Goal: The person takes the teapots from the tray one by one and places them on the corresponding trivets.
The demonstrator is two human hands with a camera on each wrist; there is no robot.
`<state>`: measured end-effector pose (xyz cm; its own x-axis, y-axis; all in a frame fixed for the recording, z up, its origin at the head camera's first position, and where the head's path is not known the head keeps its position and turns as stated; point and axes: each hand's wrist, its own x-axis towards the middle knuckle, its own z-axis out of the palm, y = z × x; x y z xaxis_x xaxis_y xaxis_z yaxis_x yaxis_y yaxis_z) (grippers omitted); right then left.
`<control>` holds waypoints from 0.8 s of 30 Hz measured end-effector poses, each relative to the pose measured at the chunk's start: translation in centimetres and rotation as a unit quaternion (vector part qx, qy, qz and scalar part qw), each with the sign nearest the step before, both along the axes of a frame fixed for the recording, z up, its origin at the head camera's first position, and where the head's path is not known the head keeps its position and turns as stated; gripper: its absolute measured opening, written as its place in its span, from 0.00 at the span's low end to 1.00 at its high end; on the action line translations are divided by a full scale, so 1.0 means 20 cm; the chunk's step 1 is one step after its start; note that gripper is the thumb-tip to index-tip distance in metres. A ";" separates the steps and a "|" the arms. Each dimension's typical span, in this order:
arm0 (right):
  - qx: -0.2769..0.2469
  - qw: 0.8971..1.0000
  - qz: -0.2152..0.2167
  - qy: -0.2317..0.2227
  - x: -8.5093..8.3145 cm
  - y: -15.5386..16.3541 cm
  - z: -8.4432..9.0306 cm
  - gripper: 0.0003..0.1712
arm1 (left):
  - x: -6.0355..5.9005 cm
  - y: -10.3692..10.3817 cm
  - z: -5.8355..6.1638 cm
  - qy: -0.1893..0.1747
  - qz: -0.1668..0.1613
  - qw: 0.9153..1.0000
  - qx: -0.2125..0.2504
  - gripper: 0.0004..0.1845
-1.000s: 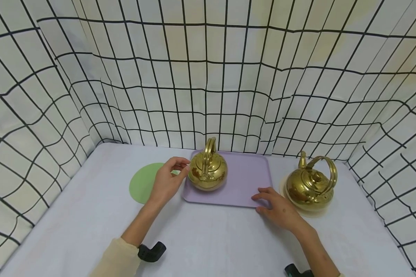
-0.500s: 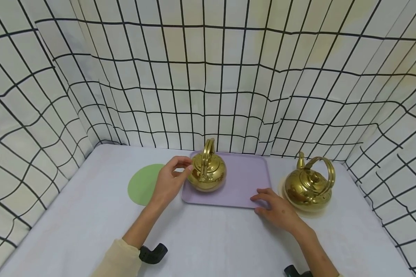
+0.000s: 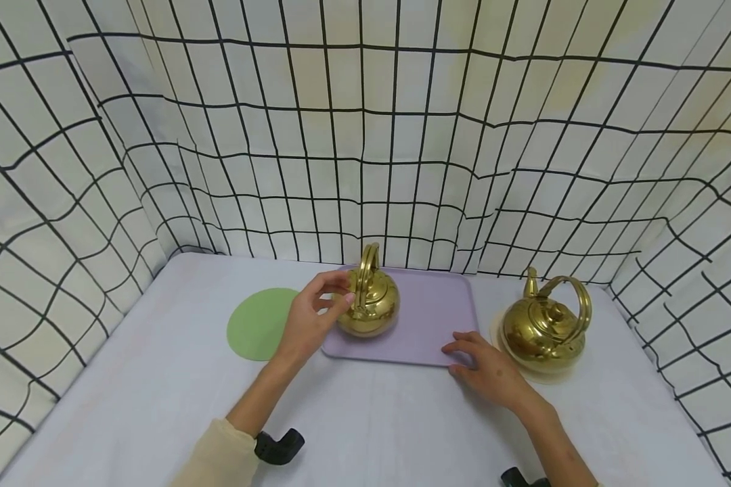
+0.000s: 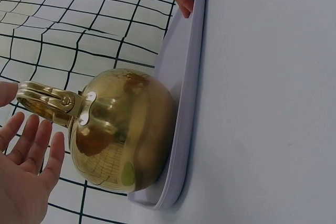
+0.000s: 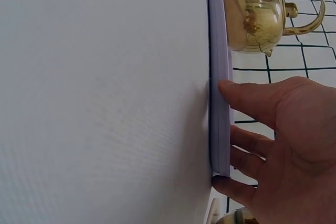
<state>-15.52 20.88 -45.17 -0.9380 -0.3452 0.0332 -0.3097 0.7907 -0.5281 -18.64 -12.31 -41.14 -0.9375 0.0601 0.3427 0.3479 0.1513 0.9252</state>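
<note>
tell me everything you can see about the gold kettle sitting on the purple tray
The gold kettle is a round, shiny, brass-looking pot with a bulbous body that mirrors its surroundings. Its arched handle stands upright on side hinges. No spout shows from the head view. It sits upright on the left part of the purple tray, near the edge. The left hand is at its left side, fingers spread by the body and handle hinge; actual contact is unclear. The right hand rests on the tray's front right corner, away from the kettle.

A second brass kettle (image 3: 545, 329) is sitting near my tabletop's (image 3: 128, 379) right edge, a green mat (image 3: 258, 323) lying toward the left edge.
</note>
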 end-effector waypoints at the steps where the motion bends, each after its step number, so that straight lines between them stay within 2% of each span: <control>1: -0.001 1.000 0.000 -0.001 0.00 0.00 0.00 0.17 | 0.00 0.00 0.00 -0.001 0.000 1.000 0.001 0.21; 15: -0.014 1.000 0.001 -0.001 0.01 0.01 0.00 0.17 | -0.01 0.05 0.00 -0.001 0.004 1.000 0.012 0.23; 24: -0.010 1.000 0.002 -0.002 0.01 0.01 0.00 0.17 | -0.02 0.05 0.02 -0.003 -0.004 0.999 0.046 0.22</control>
<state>-15.35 21.06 -45.21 -0.9367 -0.3484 0.0355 -0.3103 0.7787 -0.5453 -19.06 -11.27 -40.66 -0.9393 0.0350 0.3414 0.3430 0.0624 0.9373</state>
